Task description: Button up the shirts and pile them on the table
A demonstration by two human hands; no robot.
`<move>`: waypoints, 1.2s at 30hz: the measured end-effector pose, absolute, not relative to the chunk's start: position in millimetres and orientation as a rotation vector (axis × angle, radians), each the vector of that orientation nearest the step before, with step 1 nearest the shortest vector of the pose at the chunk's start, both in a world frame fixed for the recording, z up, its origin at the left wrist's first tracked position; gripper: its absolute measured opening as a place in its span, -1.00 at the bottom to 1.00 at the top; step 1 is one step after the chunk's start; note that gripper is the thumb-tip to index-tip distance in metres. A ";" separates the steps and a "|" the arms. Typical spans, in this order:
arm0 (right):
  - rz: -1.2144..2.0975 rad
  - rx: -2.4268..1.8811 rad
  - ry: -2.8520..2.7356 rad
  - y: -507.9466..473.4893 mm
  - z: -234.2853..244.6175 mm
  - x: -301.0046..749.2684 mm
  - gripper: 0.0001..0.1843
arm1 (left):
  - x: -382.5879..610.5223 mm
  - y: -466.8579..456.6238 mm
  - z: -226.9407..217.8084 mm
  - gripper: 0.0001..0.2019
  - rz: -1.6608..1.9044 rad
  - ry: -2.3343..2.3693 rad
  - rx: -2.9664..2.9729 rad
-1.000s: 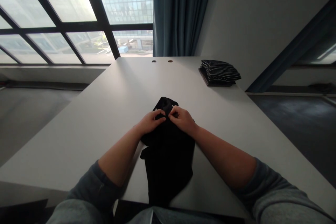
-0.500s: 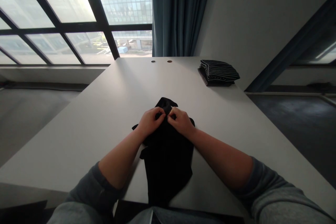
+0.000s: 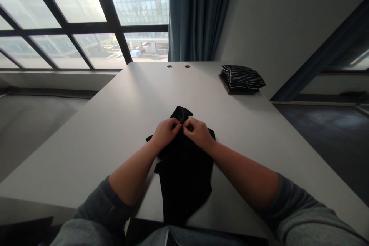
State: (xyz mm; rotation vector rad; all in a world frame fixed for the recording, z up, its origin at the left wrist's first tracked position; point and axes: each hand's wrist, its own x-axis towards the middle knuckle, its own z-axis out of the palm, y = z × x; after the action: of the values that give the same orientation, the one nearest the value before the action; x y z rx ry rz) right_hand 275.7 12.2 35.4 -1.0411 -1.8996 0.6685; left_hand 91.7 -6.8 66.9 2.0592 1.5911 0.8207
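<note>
A black garment (image 3: 186,177) lies on the white table (image 3: 115,123), its near end reaching the table's front edge. A raised, collar-like fold (image 3: 181,113) stands at its far end. Just below that fold, my left hand (image 3: 166,132) pinches the cloth between thumb and forefinger. My right hand (image 3: 198,132) pinches the same area from the other side, its fingertips almost meeting those of the left. Whatever small part lies between the fingertips is too dark and small to make out.
Toward the back right corner, a folded black cloth with white stripes (image 3: 243,77) rests on a flat dark item (image 3: 227,86). Two round cable holes (image 3: 187,66) sit near the table's far edge. Behind it are a blue curtain (image 3: 198,15) and a window.
My right hand's fingertips have shifted slightly, and the fold at the garment's far end sits a little lower on its right side. Both hands keep their pinch at the same spot.
</note>
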 end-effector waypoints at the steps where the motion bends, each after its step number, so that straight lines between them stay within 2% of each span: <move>1: 0.693 -1.050 -1.896 12.6 35.4 275.6 -0.95 | 91.6 -6.2 66.3 -0.85 0.831 1.596 2.012; 8: 0.761 -1.008 -1.947 12.5 37.8 275.5 -0.91 | 87.4 -0.2 58.8 -0.87 0.931 1.548 1.806; 19: 0.687 -1.060 -1.860 7.8 34.5 271.4 -0.88 | 85.8 2.7 47.1 -0.74 1.042 1.324 1.559; 24: 0.859 -1.113 -1.726 17.0 35.1 277.1 -0.78 | 85.1 1.3 46.7 -0.74 1.085 1.336 1.779; 28: 1.060 -1.092 -1.513 27.2 33.4 279.9 -0.66 | 81.1 0.3 51.7 -0.92 0.927 1.450 2.020; 31: 1.250 -1.025 -1.351 30.1 31.3 278.6 -0.57 | 81.0 -1.7 55.9 -0.83 0.904 1.486 2.213; 36: 1.154 -1.015 -1.428 28.0 31.2 277.4 -0.61 | 88.7 -8.2 58.8 -0.87 0.809 1.449 2.187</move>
State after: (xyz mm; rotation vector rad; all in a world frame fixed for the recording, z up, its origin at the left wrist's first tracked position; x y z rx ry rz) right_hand 277.4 28.0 31.2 -1.0154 -1.4281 1.1541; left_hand 88.7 -8.2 58.8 2.1871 1.4487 0.8088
